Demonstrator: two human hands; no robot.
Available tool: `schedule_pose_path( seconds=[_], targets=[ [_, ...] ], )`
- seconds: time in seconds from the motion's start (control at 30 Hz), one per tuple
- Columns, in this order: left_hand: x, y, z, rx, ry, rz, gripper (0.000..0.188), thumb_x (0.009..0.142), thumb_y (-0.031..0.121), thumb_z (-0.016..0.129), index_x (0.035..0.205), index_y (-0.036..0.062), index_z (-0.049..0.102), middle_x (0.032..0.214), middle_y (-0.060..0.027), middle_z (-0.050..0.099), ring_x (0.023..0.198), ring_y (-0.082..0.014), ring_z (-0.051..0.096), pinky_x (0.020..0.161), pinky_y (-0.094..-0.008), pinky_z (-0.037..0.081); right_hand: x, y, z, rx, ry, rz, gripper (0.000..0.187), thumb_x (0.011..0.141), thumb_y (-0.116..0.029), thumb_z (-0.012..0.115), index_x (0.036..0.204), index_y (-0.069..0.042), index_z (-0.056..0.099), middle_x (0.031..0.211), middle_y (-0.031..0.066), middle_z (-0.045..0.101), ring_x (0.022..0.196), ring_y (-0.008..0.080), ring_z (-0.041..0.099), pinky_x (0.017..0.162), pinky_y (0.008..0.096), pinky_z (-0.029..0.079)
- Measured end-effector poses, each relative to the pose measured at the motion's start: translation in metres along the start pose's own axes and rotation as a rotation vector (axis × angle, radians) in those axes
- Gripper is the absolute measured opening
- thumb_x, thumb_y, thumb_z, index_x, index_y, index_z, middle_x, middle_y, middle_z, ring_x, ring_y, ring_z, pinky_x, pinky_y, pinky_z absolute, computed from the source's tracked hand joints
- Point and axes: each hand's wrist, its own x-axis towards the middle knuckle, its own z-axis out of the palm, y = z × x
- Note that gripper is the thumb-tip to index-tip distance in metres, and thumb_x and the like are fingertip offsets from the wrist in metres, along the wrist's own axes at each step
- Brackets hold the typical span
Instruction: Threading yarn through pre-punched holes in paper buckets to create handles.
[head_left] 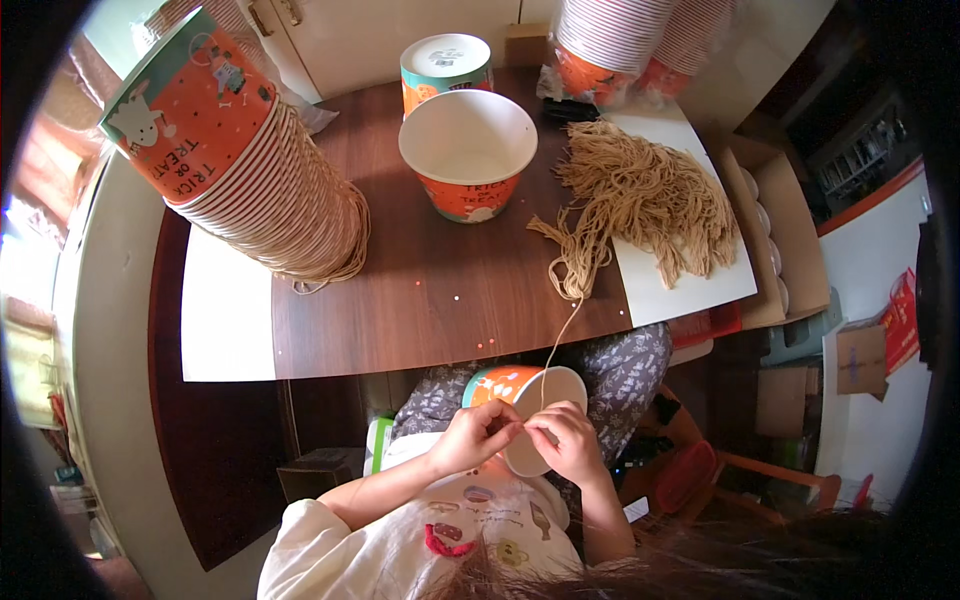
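Two pinches met at orange paper bucket [506, 383]: left hand [475, 438], right hand [567, 440], fingertips pressed together, seemingly on tan cord [544, 384]. Slack cord, steady bucket seemed advisable.

Table [400, 310]: brown wood-grain top, white panel at each end. Cabinet [420, 40]: cream doors, metal handles, behind the table. Carton [803, 235]: long, open, just beside the table's right end. Chair [780, 483]: wooden, red seat, lower right. Cardboard box [861, 360]: brown, near a red printed item [902, 310]. Dark box [320, 465]: low, left.
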Motion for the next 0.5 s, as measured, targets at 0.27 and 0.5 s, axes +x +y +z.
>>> schedule_pose_path(
  seconds=[0.27, 0.5],
  targets=[
    [0.001, 0.0054, -0.0013, -0.004, -0.026, -0.009, 0.011, 0.084, 0.009, 0.056, 0.087, -0.0012, 0.054, 0.07, -0.0039, 0.057, 0.06, -0.0059, 0.053, 0.053, -0.0217, 0.045, -0.0017, 0.003, 0.0023, -0.031, 0.001, -0.002, 0.016, 0.065, 0.003, 0.066, 0.075, -0.005, 0.057, 0.073, 0.0055, 0.06, 0.071, 0.0229, 0.057, 0.064, 0.0322, 0.046],
    [0.0003, 0.0023, 0.0021, 0.04, 0.016, 0.039, 0.01, 0.083, 0.008, 0.056, 0.087, -0.001, 0.055, 0.071, -0.0053, 0.058, 0.061, -0.0067, 0.055, 0.054, -0.0228, 0.046, -0.0028, 0.002, 0.0, -0.044, 0.003, 0.004, 0.015, 0.066, 0.002, 0.065, 0.076, -0.005, 0.057, 0.073, 0.0057, 0.059, 0.071, 0.0232, 0.057, 0.064, 0.0327, 0.046]
  ],
)
